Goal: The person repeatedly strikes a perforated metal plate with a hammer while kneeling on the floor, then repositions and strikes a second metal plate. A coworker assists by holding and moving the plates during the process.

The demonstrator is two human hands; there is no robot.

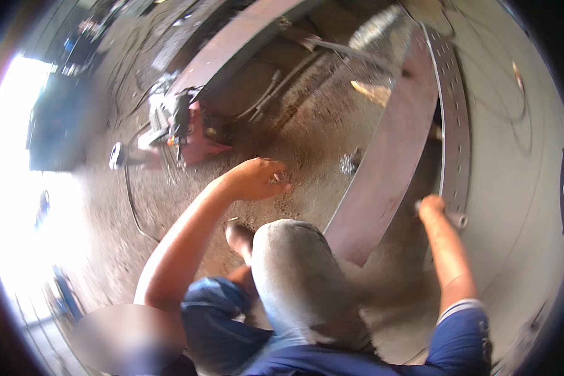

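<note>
My left hand (pixel 257 179) hangs over the dirt floor in front of my knee, its fingers loosely curled and the thumb apart. No held thing can be made out in it. My right hand (pixel 431 205) is closed round a grey metal tool with a round end (pixel 459 220); its kind is unclear. That hand is beside the lower end of a perforated metal strip (pixel 455 119) standing on edge. Left of the strip, a long flat steel plate (pixel 385 163) slants down toward my knee.
At the left, a red machine (pixel 194 135) carries a dark hand tool (pixel 180 116) and metal pieces, with a cable beside it. A long steel beam (pixel 229 47) lies beyond. Shiny crumpled material (pixel 376 28) lies at the back, and a smooth pale floor (pixel 514 188) extends right.
</note>
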